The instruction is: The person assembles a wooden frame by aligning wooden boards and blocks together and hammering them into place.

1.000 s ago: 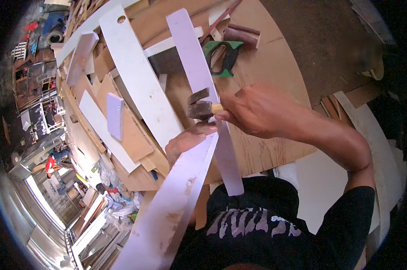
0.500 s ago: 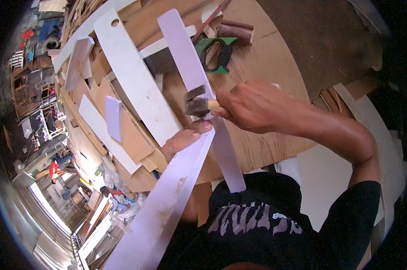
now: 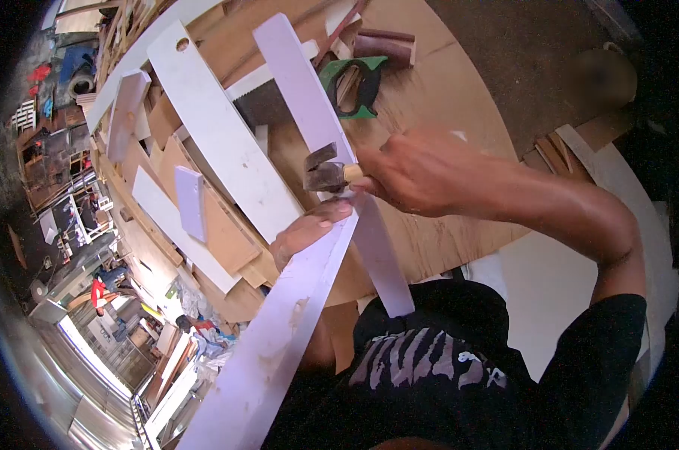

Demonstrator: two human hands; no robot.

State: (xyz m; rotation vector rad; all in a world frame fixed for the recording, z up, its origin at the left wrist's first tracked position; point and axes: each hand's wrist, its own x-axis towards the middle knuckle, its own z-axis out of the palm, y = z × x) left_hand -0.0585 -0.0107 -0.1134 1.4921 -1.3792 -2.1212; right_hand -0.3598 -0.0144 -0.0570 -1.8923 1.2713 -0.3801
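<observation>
My right hand point(image 3: 407, 172) is closed round the light wooden handle of a claw hammer point(image 3: 326, 175), whose dark head is over the end of a long lilac board point(image 3: 279, 330). My left hand point(image 3: 308, 229) grips that board near the same end, its fingers close beneath the hammer head. The board slants down towards the lower left. Another lilac board point(image 3: 298, 86) runs beneath this joint, its lower part reaching my black shirt. Whether a nail is under the hammer cannot be made out.
A green-handled saw point(image 3: 369, 86) lies on the round plywood table point(image 3: 459, 90) beside a brown curved piece point(image 3: 392, 46). White board point(image 3: 227, 135), a small lilac block point(image 3: 191, 202) and wood offcuts lie at the left. Two people point(image 3: 99, 295) are in the far background, lower left.
The camera view has shifted slightly, so the table items appear further left. Both hands keep their holds, and the hammer head stays over the board's end.
</observation>
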